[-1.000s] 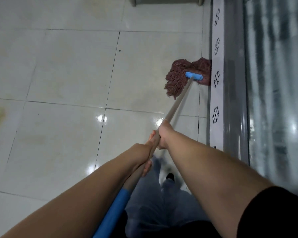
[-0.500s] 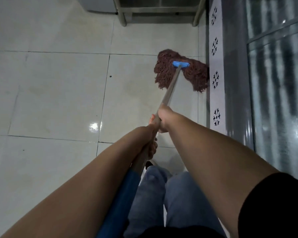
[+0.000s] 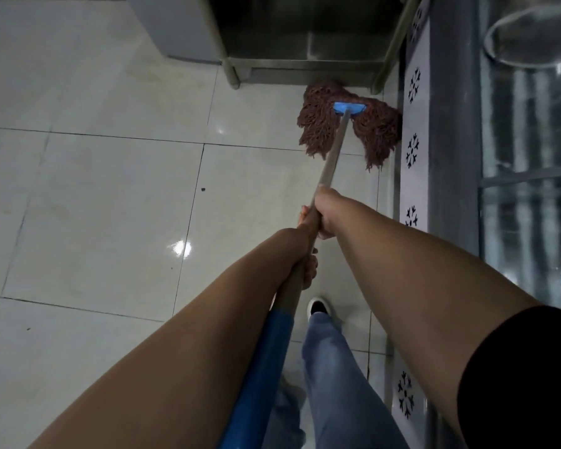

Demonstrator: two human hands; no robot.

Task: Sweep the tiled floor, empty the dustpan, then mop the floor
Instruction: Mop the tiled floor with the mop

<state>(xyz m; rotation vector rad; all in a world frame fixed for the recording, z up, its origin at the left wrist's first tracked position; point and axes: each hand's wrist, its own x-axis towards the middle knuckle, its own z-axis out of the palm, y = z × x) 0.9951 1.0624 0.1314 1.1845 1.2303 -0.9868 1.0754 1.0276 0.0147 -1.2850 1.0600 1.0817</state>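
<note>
Mop head (image 3: pixel 348 126): reddish-brown string type with a blue clamp (image 3: pixel 349 107), lying flat on the floor at 1 o'clock. Against the picture of half a second ago it sits farther from the person and hard up to the front rail of a metal stand (image 3: pixel 305 64), its far strands touching or slipping under that rail; its right lobe lies just beside the patterned border strip (image 3: pixel 413 147).

Mop handle (image 3: pixel 332 157): pale shaft running from the clamp down toward 6 o'clock, changing to a blue sleeve (image 3: pixel 263 367) near the body.

Right hand (image 3: pixel 327 212): foremost on the shaft, fingers clenched around it. Left hand (image 3: pixel 305 257): just behind and touching the right, fingers likewise wrapped around the shaft. Both arms reach out straighter than before.

View: more of the stand's legs and of a grey cabinet (image 3: pixel 175 27) at 11 o'clock shows than earlier.

Floor (image 3: pixel 110 205): large pale glossy tiles with dark grout lines, a bright reflection at centre, small dark specks near a vertical joint.

Room: a grey upright and a reflective striped panel (image 3: pixel 531 157) fill 3 o'clock. Blue-jeaned leg (image 3: pixel 337 384) and one shoe (image 3: pixel 318 307) stand at 6 o'clock.
</note>
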